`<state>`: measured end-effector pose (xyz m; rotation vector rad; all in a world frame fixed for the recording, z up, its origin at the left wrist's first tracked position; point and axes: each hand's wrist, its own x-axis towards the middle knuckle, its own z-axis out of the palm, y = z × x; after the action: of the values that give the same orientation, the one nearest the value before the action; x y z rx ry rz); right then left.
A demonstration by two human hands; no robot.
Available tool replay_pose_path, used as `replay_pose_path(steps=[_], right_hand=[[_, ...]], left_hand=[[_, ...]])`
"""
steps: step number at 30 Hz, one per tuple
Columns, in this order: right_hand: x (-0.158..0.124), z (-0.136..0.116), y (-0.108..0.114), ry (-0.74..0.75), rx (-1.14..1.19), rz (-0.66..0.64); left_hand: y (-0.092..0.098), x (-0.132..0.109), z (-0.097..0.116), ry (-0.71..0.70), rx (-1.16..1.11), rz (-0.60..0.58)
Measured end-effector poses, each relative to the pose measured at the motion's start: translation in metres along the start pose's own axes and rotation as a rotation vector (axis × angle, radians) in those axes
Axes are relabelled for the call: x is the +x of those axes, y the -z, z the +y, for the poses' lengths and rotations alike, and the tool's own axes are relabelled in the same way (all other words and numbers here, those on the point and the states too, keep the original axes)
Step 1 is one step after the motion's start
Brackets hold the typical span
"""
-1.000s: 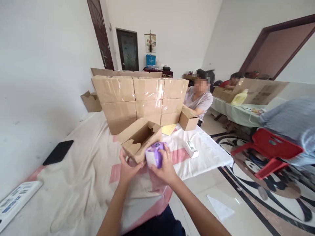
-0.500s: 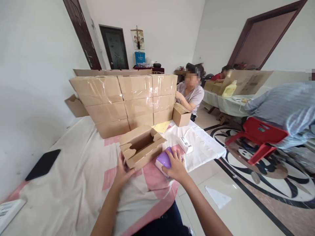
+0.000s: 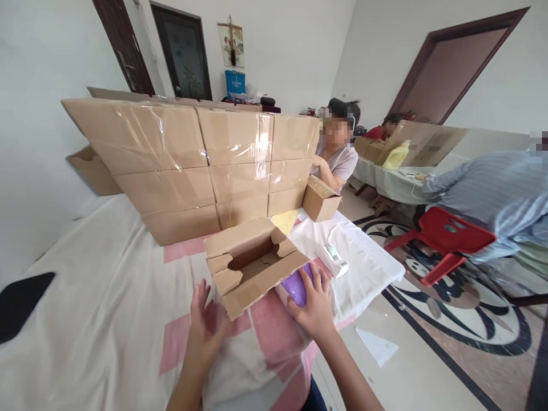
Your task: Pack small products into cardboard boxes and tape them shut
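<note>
An open cardboard box (image 3: 257,262) rests on the cloth-covered table, its flaps spread and its inside showing nothing. My left hand (image 3: 208,319) is just off the near left corner of this box, fingers apart, holding nothing. My right hand (image 3: 314,299) lies over a purple and white packet (image 3: 295,285) beside the box's right end, fingers curled round it. Past that hand sits a white tape dispenser (image 3: 333,260). Farther back is a piece of yellow paper (image 3: 283,221).
Closed cardboard boxes (image 3: 171,171) stand stacked and taped at the back, with a smaller box (image 3: 321,200) to their right. A person (image 3: 342,154) sits behind it. A black tablet-like object (image 3: 25,302) lies far left; a red chair (image 3: 454,234) stands at right.
My left hand has let go of the open box and moved slightly away from it. The view has shifted closer to the boxes. My right hand remains on the packet.
</note>
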<state>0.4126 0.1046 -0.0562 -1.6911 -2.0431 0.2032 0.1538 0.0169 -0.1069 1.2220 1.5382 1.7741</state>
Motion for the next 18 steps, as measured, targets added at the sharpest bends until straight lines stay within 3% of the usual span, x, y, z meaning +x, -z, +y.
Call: replay_pose_path(steps=[3,10,15,18], right_hand=[[0.000,-0.004,-0.004,-0.017,-0.017,0.029],[-0.001,-0.003,-0.007,-0.003,-0.048,0.041],[-0.001,-0.003,-0.008,-0.005,-0.051,0.046],[-0.001,-0.004,-0.008,-0.014,-0.045,0.035]], left_hand=[[0.002,0.000,-0.003,0.075,-0.005,-0.031],[0.008,0.007,0.000,0.253,0.271,0.154],[0.008,0.006,0.008,0.353,0.300,0.123],[0.001,0.004,0.020,0.335,0.338,0.129]])
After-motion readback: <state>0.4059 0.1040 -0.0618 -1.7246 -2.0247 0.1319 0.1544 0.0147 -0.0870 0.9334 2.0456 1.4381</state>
